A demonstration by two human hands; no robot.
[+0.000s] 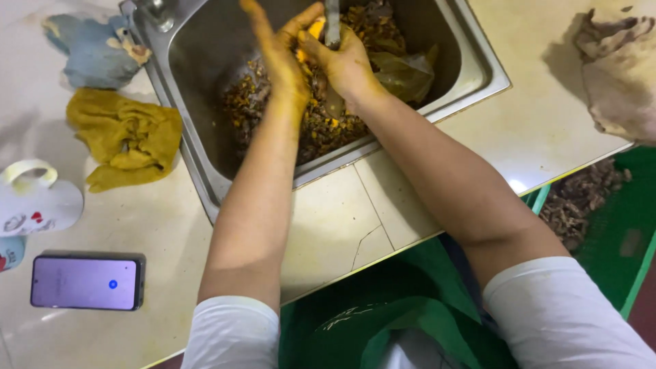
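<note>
Steel sink [205, 157] set into a pale tiled counter [342, 225], its basin holding a heap of brown and orange root pieces [321, 126] with a limp olive-green plastic bag [406, 75] lying on the heap's right side. Left hand [280, 58], stained yellow, fingers curled round a small orange piece of root [313, 31], pinched between thumb and forefinger above the heap; the piece is too covered to tell which way its length runs. Right hand [345, 61] closed round the handle of a knife [332, 24], the grey blade standing nearly upright toward the top of the view, just beside the orange piece. Left of the sink: a crumpled yellow cloth [126, 137] touching the rim, a blue-grey cloth [96, 48] further back, a white mug [37, 201] with small red marks, and a dark phone [87, 281] lying flat, screen lit pale violet with a blue dot. Right side: a beige crumpled cloth [618, 68] near the counter edge; below it, a green crate [615, 239] of dark brown root pieces. A crack crosses the tile nearest the person.
</note>
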